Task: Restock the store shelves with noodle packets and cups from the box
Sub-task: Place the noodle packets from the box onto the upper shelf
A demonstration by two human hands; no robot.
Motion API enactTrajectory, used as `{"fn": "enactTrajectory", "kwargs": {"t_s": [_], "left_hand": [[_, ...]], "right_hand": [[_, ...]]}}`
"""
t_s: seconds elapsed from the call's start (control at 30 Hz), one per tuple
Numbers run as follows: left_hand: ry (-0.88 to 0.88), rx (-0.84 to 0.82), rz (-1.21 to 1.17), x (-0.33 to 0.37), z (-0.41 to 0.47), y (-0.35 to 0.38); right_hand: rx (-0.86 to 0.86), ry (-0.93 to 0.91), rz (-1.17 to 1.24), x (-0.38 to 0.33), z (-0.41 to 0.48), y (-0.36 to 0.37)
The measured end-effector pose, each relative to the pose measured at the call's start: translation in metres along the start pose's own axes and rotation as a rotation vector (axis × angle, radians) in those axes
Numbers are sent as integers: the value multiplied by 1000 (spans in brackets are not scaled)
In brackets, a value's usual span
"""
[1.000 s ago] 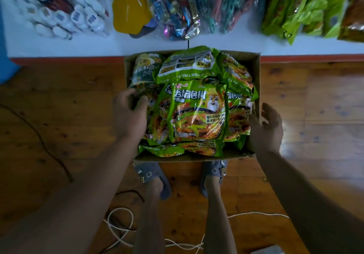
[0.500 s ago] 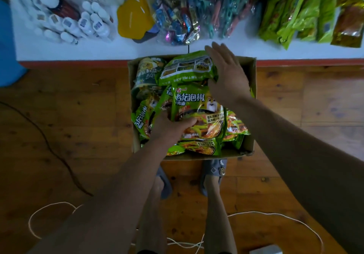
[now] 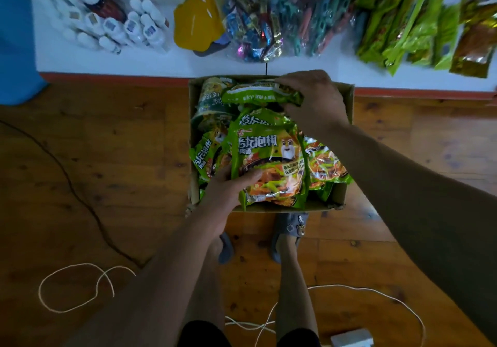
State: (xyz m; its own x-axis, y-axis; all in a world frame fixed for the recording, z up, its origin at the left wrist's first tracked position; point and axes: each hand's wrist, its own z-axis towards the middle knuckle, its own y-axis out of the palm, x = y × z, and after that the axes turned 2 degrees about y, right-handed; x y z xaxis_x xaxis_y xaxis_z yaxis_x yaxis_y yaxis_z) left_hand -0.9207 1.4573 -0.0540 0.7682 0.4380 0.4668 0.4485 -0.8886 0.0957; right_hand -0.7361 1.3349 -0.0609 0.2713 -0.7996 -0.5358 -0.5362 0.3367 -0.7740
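The right hand [image 3: 316,100] covers the far right corner of the cardboard box [image 3: 338,194] and the right end of the far noodle packet [image 3: 255,94], so its fingertips and the rest of that packet cannot be made out. A noodle cup [image 3: 210,96] lies in the far left corner, its lower part buried under packets. The layers beneath are hidden. Goods on the white shelf [image 3: 134,61] beyond the box are blurred and cut off by the top edge.

Half a second ago the right hand lay flat, fingers straight, over the far packet. Now its fingers are curled down onto it, and the packet looks bunched and narrower. The left hand [image 3: 228,189] is at the same spot as then. A second ago both hands were at the box's sides.

The front noodle packet [image 3: 271,163] lies on top of the pile, face up, and the left hand grips its near left corner, thumb on the printed face. The far packet sits under and against the right hand's palm at the box's far end, gripped by it.
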Motion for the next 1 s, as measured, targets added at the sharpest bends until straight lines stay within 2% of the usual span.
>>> {"fn": "enactTrajectory", "kwargs": {"t_s": [0.07,0.2,0.4,0.6,0.77,1.0], "left_hand": [[7,-4,-13,5,-15,-8],[109,36,-9,28,-53,-38],[179,25,-103,78,-132,-92],[352,-9,-78,144,-216,-140],[508,-10,-232,196,-282,-162],[783,-42,-251,262,-384,-175]], "right_hand": [[22,22,36,-10,-8,-14],[134,190,284,-49,-36,-46],[192,303,401,-129,-96,-99],[305,294,550,-224,-149,-155],[325,143,666,-295,-172,-203],[389,-158,724,-378,-196,-287]]}}
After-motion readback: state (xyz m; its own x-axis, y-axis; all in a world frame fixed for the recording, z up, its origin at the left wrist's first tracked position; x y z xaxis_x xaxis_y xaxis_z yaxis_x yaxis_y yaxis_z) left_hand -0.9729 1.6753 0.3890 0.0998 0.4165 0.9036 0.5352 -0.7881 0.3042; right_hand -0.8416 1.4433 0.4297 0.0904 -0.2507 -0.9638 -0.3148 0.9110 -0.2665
